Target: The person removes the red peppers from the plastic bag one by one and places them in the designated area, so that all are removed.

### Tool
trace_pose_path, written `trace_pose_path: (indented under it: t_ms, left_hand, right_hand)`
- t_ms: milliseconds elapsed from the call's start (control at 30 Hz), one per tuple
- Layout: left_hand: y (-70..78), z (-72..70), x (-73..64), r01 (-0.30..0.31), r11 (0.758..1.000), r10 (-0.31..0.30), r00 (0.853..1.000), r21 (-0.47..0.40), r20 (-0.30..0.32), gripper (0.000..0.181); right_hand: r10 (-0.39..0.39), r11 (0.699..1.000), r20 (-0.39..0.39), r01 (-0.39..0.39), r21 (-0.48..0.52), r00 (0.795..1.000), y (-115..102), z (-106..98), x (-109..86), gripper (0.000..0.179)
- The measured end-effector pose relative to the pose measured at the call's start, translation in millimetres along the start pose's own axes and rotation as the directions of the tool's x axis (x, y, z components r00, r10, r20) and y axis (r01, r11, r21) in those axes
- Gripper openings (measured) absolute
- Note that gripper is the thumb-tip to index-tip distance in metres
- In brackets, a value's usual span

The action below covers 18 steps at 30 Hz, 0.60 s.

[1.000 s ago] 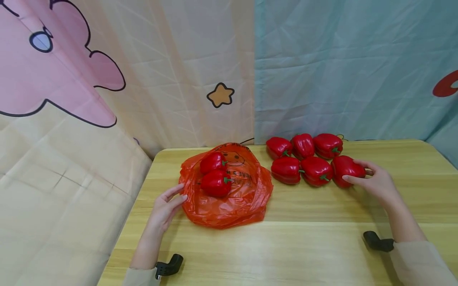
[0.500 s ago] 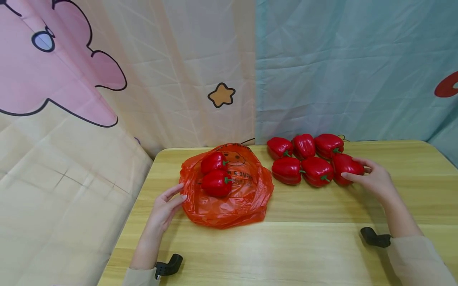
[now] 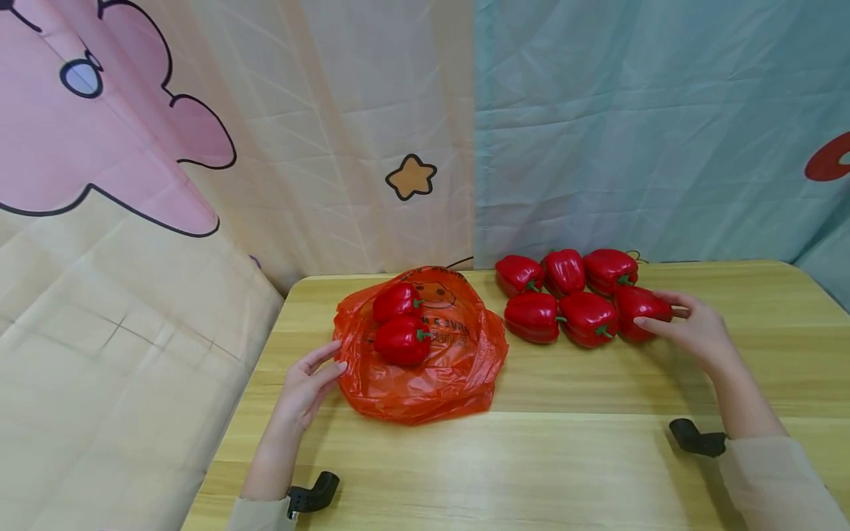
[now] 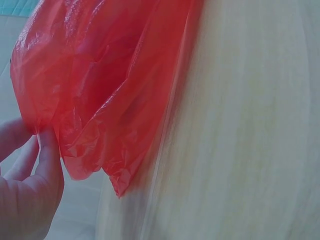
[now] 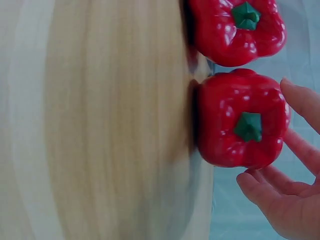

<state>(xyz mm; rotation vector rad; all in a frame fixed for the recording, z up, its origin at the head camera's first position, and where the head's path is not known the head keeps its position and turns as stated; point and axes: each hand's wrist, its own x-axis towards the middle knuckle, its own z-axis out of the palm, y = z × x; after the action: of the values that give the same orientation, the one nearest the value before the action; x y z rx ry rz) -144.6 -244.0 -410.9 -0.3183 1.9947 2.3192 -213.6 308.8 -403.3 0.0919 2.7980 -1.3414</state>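
Observation:
A thin orange-red plastic bag (image 3: 458, 376) lies spread out at the left of the table, two red bell peppers (image 3: 402, 341) inside its open mouth. My left hand (image 3: 304, 387) pinches the bag's left edge between thumb and fingers; the left wrist view shows the raised plastic (image 4: 100, 100) at the fingertips. At the right, thumb and fingers of my right hand (image 3: 697, 332) grip the sides of a red bell pepper (image 3: 639, 316). Its green stem (image 5: 248, 126) faces the right wrist camera. This pepper ends the front row, close beside another pepper (image 3: 587, 318).
Behind the front row, three more red peppers (image 3: 564, 271) line the table's back edge. A patterned curtain (image 3: 598, 133) hangs right behind the wooden table (image 3: 531, 472). Each wrist carries a black camera mount (image 3: 315, 493).
My right hand has shifted slightly left and back with the pepper, bringing it closer against the others. The left hand and the bag have stayed in place.

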Motion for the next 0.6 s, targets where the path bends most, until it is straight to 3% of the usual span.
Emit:
trace_pose_path:
  t_ms: [300,600]
  left_hand:
    - [-2.9,-0.8,0.4,-0.033,0.999,0.032,0.999,-0.039,-0.009,0.035]
    - [-1.3,-0.1,0.8,-0.016,1.0,0.016,1.0,-0.022,0.004,0.04]
  right_hand:
    - [-0.03,1.0,-0.016,0.031,0.004,0.999,-12.4,-5.2,-0.5,0.074]
    - [-0.055,0.997,-0.034,0.053,-0.053,0.998,-29.7,-12.4,1.3,0.074]
